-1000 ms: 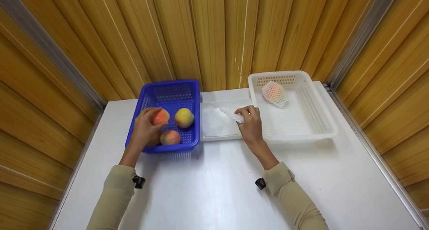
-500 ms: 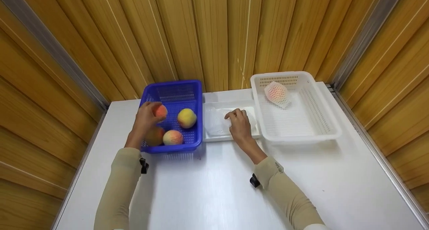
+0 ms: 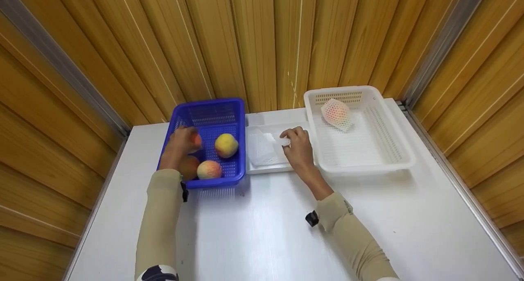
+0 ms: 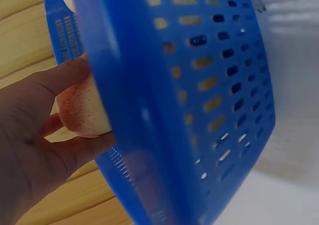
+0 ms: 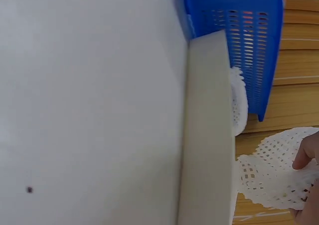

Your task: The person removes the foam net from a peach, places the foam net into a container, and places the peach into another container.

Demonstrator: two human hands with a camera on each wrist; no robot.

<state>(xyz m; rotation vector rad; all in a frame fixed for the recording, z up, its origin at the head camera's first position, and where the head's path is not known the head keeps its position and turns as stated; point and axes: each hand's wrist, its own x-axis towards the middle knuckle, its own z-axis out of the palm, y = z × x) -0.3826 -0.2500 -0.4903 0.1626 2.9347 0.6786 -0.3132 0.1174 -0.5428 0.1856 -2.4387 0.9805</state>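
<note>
Inside the blue basket (image 3: 242,139), my left hand (image 3: 178,145) grips a red-orange peach (image 3: 197,141), mostly covered by the fingers in the head view. The left wrist view shows thumb and fingers around this peach (image 4: 82,108), beside the basket wall. More peaches lie near it, one yellow (image 3: 226,145) and one pinkish (image 3: 209,169). Over the shallow white tray (image 3: 268,168), my right hand (image 3: 299,150) pinches a white foam fruit net (image 5: 274,167), which hangs loosely spread from the fingertips. Other foam netting (image 3: 260,148) lies in the tray.
To the right stands a white basket (image 3: 364,166) holding a peach in a foam net (image 3: 336,114). The tray sits between the two baskets on the white table (image 3: 254,232). Wood-patterned panels (image 3: 262,47) rise behind and at both sides.
My right hand has gone left and down to the tray, then back slightly right with netting in its fingers. My left hand has turned a little, covering more of the peach.
</note>
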